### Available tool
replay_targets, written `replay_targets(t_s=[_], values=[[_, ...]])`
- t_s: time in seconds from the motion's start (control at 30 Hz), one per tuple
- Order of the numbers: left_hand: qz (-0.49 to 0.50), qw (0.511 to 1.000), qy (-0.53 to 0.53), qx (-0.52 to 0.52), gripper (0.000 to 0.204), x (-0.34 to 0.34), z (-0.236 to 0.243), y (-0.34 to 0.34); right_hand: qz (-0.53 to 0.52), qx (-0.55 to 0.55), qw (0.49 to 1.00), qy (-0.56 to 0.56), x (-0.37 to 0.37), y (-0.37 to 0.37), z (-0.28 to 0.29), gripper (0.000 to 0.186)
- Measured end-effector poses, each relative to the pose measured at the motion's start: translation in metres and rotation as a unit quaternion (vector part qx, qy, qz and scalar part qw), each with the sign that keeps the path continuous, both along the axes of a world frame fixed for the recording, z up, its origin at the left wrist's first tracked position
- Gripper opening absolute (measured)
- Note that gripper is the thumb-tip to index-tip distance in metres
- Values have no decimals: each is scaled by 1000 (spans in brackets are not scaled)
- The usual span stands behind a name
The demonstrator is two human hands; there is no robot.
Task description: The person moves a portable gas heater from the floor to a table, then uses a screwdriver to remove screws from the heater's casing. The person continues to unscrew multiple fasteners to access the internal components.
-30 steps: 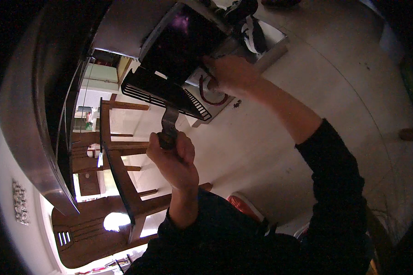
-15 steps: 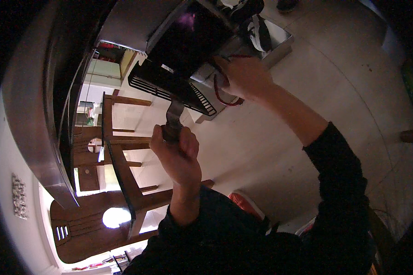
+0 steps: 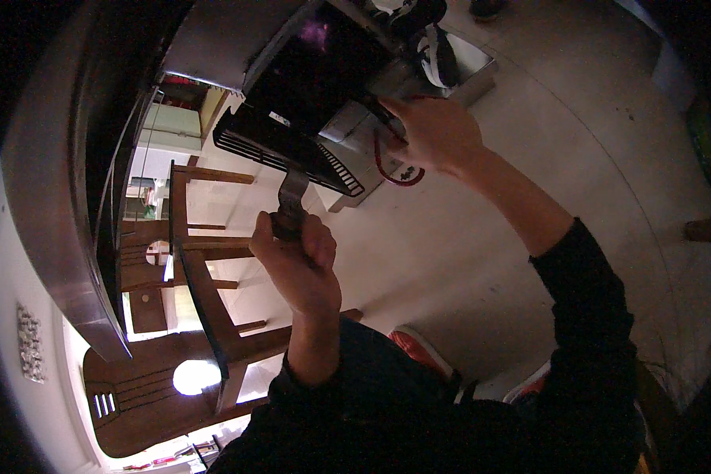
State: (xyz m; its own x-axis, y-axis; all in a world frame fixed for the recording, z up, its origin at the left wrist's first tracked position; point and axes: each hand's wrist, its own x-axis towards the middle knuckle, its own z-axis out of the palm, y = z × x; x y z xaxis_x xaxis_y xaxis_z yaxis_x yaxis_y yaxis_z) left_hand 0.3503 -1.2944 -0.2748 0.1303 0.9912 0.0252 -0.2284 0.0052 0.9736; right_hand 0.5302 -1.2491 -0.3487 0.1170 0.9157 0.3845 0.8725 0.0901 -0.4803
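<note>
My left hand (image 3: 304,261) is closed around the dark end of a grey curved handle (image 3: 294,192). The top of that handle meets a black slotted rack (image 3: 284,150), which hangs tilted below a dark glossy panel (image 3: 320,67). To the right, my right hand (image 3: 438,134) is closed on a slim dark piece (image 3: 381,113), whose kind I cannot make out. A red cord (image 3: 387,171) curves in a loop beneath that hand, over the pale floor; the fingers hide part of it.
Black-and-white shoes (image 3: 436,57) sit in a shallow pale box (image 3: 474,63) beyond my right hand. Brown wooden chairs (image 3: 158,379) stand at the left, below a long dark edge (image 3: 71,245). My red shoe (image 3: 419,350) is on the tiled floor (image 3: 466,261).
My right hand has turned slightly and shifted right, and more of the slim dark piece shows. The left hand keeps its grip; the whole view has shifted a little.
</note>
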Motion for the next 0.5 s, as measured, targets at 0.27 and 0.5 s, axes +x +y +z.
replay_targets(t_s=[0.27, 0.5], values=[[-15, 1000, 8, -18, 40, -3, 2, 0, 14, 46, 997, -64, -3, 7, -11, 47], [6, 1000, 5, -5, 42, 1, 0, -1, 11, 129, 971, -202, 1, 34, -2, 39]])
